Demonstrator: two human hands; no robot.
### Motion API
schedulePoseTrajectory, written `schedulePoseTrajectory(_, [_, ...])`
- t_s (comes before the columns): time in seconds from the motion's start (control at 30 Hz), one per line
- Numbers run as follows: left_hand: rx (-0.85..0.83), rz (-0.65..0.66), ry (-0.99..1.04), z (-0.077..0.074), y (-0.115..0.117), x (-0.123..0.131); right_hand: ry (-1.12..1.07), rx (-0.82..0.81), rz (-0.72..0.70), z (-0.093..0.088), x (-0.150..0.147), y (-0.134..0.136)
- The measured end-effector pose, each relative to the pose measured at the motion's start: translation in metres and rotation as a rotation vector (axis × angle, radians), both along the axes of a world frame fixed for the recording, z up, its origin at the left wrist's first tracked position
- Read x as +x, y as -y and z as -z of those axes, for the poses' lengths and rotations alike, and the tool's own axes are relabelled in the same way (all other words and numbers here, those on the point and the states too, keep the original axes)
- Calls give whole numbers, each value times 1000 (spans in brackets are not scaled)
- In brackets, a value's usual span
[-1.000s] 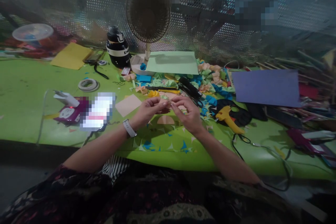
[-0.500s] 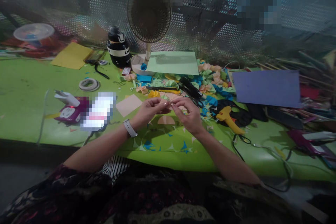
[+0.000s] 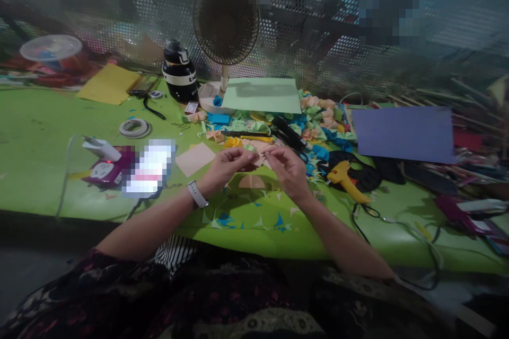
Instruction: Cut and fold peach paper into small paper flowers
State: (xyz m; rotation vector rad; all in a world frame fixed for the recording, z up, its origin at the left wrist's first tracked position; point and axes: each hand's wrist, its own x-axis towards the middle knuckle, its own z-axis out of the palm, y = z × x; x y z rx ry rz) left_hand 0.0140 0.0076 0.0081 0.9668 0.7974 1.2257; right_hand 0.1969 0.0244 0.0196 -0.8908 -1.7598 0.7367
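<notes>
Just above the middle of the table, my left hand (image 3: 227, 168) is closed in a pinch, a white watch (image 3: 198, 194) on its wrist. A small piece of peach paper (image 3: 261, 159) shows at its fingertips, partly hidden by the fingers. Close by on the right, my right hand (image 3: 289, 172) pinches at the same piece with thumb and forefinger. Below the hands lies a peach paper half-circle (image 3: 251, 181). A square peach sheet (image 3: 195, 159) rests left of my left hand. Behind the hands spreads a heap of folded paper flowers (image 3: 318, 111) in peach, green, blue and yellow.
A yellow glue gun (image 3: 345, 180) lies right of my hands. Scissors and black-handled tools (image 3: 289, 132) sit behind them. On the left are a lit phone (image 3: 151, 168), a power strip (image 3: 105, 169) and a tape roll (image 3: 135, 127). A fan (image 3: 226, 18) and bottle (image 3: 180, 71) stand behind.
My right hand's fingertips have shifted slightly right, away from the left ones, and more peach paper shows between them. My left hand has hardly moved.
</notes>
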Motion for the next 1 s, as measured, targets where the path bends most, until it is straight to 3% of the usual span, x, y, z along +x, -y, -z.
schedulePoseTrajectory(0.37, [79, -63, -14, 3, -2, -1, 4, -205, -89, 3, 0, -2])
schedulePoseTrajectory(0.73, [-54, -16, 75, 2, 0, 3, 174, -166, -77, 3, -4, -1])
schedulePoseTrajectory(0.87, [5, 0, -124, 0, -3, -4, 205, -180, -91, -3, 0, -2])
schedulePoseTrajectory(1.0, [49, 105, -327, -10, -4, -13, 223, -181, -98, -9, 4, -2])
